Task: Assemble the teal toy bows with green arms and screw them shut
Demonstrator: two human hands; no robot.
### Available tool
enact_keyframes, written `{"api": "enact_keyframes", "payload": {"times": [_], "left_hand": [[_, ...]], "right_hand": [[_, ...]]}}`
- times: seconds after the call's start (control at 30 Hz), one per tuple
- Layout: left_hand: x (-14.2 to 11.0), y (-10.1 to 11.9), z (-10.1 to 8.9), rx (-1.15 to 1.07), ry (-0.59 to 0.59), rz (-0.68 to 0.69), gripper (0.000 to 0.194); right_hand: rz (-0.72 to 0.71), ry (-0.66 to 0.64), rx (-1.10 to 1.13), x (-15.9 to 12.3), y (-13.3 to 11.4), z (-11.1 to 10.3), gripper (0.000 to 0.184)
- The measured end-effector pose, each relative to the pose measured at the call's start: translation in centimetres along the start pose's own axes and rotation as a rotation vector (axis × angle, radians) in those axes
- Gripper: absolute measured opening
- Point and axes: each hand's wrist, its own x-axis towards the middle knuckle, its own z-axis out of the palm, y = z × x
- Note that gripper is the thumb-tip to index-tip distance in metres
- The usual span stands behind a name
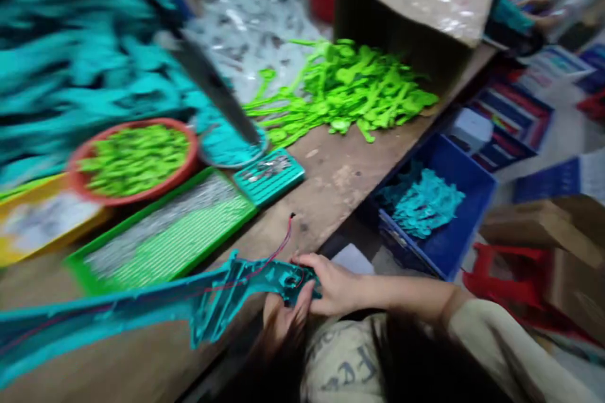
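Note:
A long teal plastic shell half [217,308], hollow side up with ribs inside, stretches from the left edge to the middle. My right hand [333,283] is closed around its narrow near end, with fingers along the far rim. Beneath that same end, my left hand [286,318] grips from below, its thumb pressed on the shell's inner side; loose hair covers part of this hand. A thin red wire [283,242] runs along the shell's inside, and one end of it rises over the bench. Small details between my fingers are blurred.
On the bench [331,170] lie a green ridged tray [250,211] of silvery pieces, a smaller teal tray [295,176], an orange-red bowl [193,160] and a pile of lime green parts [359,88]. A blue crate [466,214] stands right, below the bench edge.

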Motion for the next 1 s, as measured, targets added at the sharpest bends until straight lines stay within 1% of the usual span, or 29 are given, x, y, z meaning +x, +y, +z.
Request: {"api": "enact_keyframes", "payload": {"times": [0.07, 0.1, 0.13, 0.17, 0.2, 0.23, 0.3, 0.37, 0.43, 0.5, 0.57, 0.67, 0.7, 0.73, 0.8, 0.87, 0.93, 1.0], "left_hand": [[-0.6, 0.2, -1.9, 0.015, 0.214, -0.143, 0.035], [-0.6, 0.3, -2.8, -0.038, 0.316, -0.201, 0.035], [-0.4, 0.4, -3.6, -0.135, 0.402, -0.239, 0.035], [-0.1, 0.5, -4.5, -0.257, 0.471, -0.254, 0.037], [0.3, 0.5, -5.2, -0.377, 0.512, -0.253, 0.038], [0.8, 0.4, -5.8, -0.476, 0.53, -0.251, 0.039], [1.8, 0.2, -6.6, -0.59, 0.5, -0.259, 0.042], [3.0, 0.2, -6.6, -0.635, 0.4, -0.279, 0.042], [4.3, 0.2, -6.3, -0.681, 0.295, -0.285, 0.042], [5.3, 0.3, -6.0, -0.731, 0.216, -0.273, 0.043], [6.1, 0.2, -5.9, -0.796, 0.158, -0.261, 0.044], [6.4, -0.5, -6.0, -0.92, 0.104, -0.291, 0.044], [6.4, -0.8, -6.1, -0.957, 0.091, -0.305, 0.044], [6.4, -1.1, -6.1, -0.981, 0.079, -0.313, 0.044], [6.3, -1.6, -6.1, -0.962, 0.084, -0.297, 0.044], [6.3, -2.0, -6.1, -0.856, 0.136, -0.233, 0.044], [6.4, -2.2, -6.1, -0.728, 0.192, -0.16, 0.043], [6.5, -2.4, -6.1, -0.658, 0.209, -0.115, 0.039]], "right_hand": [[-0.113, -0.122, -0.016, 2.5, -1.4, -0.6, 0.071], [-0.168, -0.196, -0.024, 3.8, -1.9, -1.3, 0.066], [-0.213, -0.264, -0.04, 5.3, -2.2, -2.4, 0.057], [-0.225, -0.284, -0.065, 6.8, -2.1, -3.6, 0.04], [-0.211, -0.254, -0.103, 8.4, -1.7, -4.9, 0.025], [-0.143, -0.115, -0.179, 10.1, -1.0, -6.2, 0.021], [0.016, 0.179, -0.44, 13.6, 1.0, -8.5, 0.026], [0.043, 0.224, -0.529, 16.8, 3.3, -9.8, 0.024], [0.033, 0.198, -0.579, 18.9, 5.2, -10.3, 0.022], [0.015, 0.158, -0.608, 20.0, 6.1, -10.1, 0.02], [-0.006, 0.148, -0.637, 20.0, 6.1, -9.6, 0.017], [-0.051, 0.218, -0.652, 18.8, 4.3, -8.3, 0.014], [-0.075, 0.226, -0.627, 18.3, 3.4, -7.6, 0.012], [-0.105, 0.205, -0.58, 17.6, 2.4, -6.7, 0.012], [-0.214, 0.063, -0.472, 16.5, 0.5, -4.4, 0.01], [-0.363, -0.08, -0.431, 15.7, -1.1, -2.0, 0.011], [-0.477, -0.122, -0.473, 15.2, -1.9, -0.1, 0.012], [-0.542, -0.112, -0.545, 15.1, -2.0, 0.8, 0.014]]}}
